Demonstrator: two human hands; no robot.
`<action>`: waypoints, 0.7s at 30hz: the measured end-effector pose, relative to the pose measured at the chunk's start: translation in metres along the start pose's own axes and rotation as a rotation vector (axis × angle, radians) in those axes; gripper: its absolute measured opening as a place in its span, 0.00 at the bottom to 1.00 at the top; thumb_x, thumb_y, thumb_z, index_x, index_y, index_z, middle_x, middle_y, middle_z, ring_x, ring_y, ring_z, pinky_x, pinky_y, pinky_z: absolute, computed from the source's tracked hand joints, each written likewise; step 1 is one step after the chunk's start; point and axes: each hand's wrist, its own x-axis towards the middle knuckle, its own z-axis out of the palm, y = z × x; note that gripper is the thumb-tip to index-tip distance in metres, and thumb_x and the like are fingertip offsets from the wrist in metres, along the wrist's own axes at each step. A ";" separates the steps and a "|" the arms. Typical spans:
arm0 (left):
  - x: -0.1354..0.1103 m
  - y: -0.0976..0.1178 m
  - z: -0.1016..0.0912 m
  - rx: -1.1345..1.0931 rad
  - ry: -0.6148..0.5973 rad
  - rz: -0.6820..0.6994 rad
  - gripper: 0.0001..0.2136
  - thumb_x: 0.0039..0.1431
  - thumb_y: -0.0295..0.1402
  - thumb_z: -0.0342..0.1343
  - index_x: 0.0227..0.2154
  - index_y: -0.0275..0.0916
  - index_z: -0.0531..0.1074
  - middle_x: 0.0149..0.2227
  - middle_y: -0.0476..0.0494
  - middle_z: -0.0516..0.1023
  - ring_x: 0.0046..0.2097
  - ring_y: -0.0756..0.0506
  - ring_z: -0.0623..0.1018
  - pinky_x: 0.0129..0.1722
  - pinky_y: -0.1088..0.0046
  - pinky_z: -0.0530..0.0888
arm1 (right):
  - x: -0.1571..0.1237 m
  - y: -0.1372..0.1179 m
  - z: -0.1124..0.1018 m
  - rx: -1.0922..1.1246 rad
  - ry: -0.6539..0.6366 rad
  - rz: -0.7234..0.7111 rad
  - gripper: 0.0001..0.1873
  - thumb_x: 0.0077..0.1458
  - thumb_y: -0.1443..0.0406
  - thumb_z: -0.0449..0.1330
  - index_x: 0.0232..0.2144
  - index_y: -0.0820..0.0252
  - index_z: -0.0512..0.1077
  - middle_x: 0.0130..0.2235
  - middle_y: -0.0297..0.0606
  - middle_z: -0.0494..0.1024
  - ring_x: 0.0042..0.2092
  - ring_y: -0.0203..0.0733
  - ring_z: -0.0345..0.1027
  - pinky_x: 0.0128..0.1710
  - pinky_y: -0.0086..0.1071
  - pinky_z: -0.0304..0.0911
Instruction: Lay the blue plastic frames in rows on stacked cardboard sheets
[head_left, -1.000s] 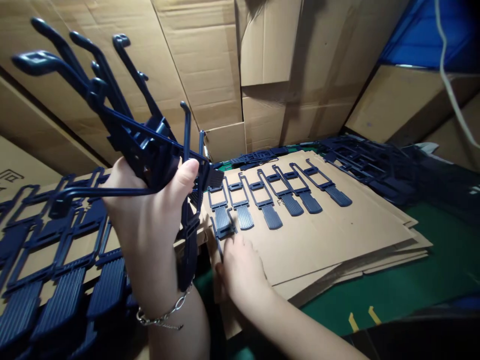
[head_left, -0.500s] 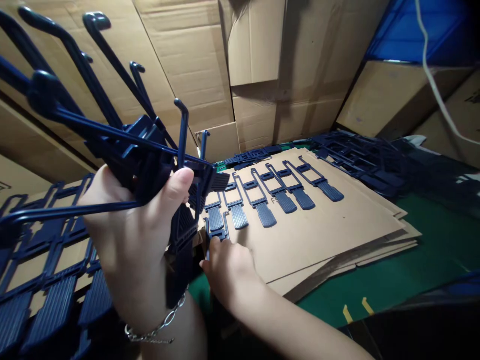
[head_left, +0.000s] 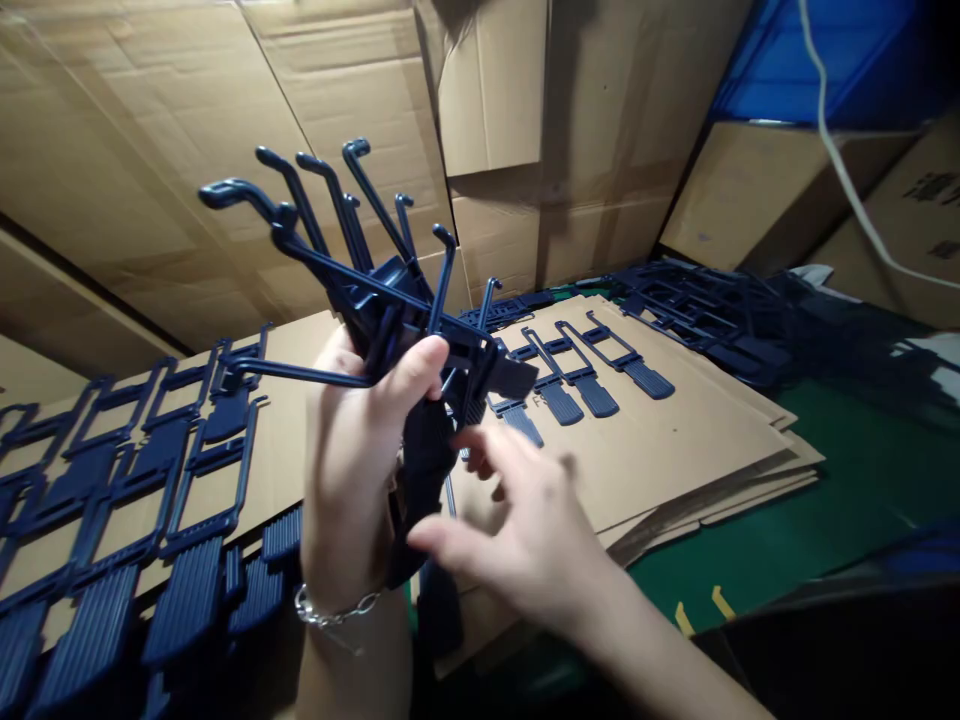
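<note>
1. The left hand (head_left: 360,470) rises at centre frame, fist wrapped around a bunch of dark blue plastic hangers (head_left: 390,300), thumb pressed across the stems; their hooked ends fan toward the upper left of the frame.

2. A silver chain bracelet (head_left: 334,612) circles the left wrist near the bottom of the frame.

3. The right hand (head_left: 525,525) hovers just right of the bunch at lower centre — fingers spread and loose, fingertips near the lower ends of the hangers. Whether they touch the plastic cannot be told; the hand looks slightly blurred.

4. Behind the right hand, a stack of flat cardboard sheets (head_left: 675,450) lies on the green surface (head_left: 847,480), right of centre.

5. A row of single blue clips (head_left: 592,375) rests side by side on the top sheet, ribbed ends pointing toward the lower right; the nearest ones are partly hidden by the bunch.

6. At the lower left of the frame, more blue pieces (head_left: 135,520) lie in close rows on another cardboard sheet, some overlapping.

7. A dark heap of the same plastic parts (head_left: 712,310) sits at the right of the frame, beyond the stacked sheets.

8. Cardboard boxes (head_left: 487,120) fill the top of the frame — a pale cord (head_left: 840,150) hangs across the upper right.
</note>
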 end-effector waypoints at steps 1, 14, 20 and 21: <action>0.001 0.000 0.003 0.016 -0.012 0.026 0.10 0.49 0.38 0.61 0.24 0.39 0.67 0.21 0.52 0.69 0.22 0.50 0.70 0.21 0.75 0.68 | -0.001 -0.001 0.007 0.046 -0.040 0.051 0.30 0.45 0.49 0.62 0.45 0.60 0.64 0.42 0.41 0.68 0.43 0.44 0.63 0.42 0.36 0.61; 0.014 -0.013 0.000 0.104 0.211 0.126 0.12 0.45 0.39 0.63 0.21 0.38 0.66 0.15 0.54 0.67 0.17 0.52 0.66 0.16 0.75 0.61 | 0.005 0.017 0.026 0.758 -0.131 0.428 0.13 0.45 0.71 0.51 0.36 0.59 0.63 0.34 0.33 0.71 0.28 0.34 0.69 0.31 0.28 0.66; 0.029 -0.025 -0.013 -0.021 0.445 0.174 0.10 0.43 0.33 0.61 0.20 0.38 0.65 0.15 0.56 0.64 0.15 0.53 0.65 0.16 0.74 0.63 | -0.036 0.032 0.002 0.894 -0.234 0.622 0.16 0.49 0.67 0.55 0.42 0.60 0.59 0.39 0.39 0.72 0.33 0.39 0.72 0.36 0.33 0.68; 0.030 -0.028 -0.015 -0.044 0.490 0.196 0.10 0.43 0.33 0.62 0.22 0.38 0.65 0.16 0.56 0.65 0.16 0.53 0.65 0.16 0.74 0.64 | -0.044 0.035 0.000 0.873 -0.200 0.678 0.20 0.49 0.65 0.57 0.45 0.59 0.57 0.38 0.40 0.73 0.32 0.40 0.72 0.35 0.33 0.68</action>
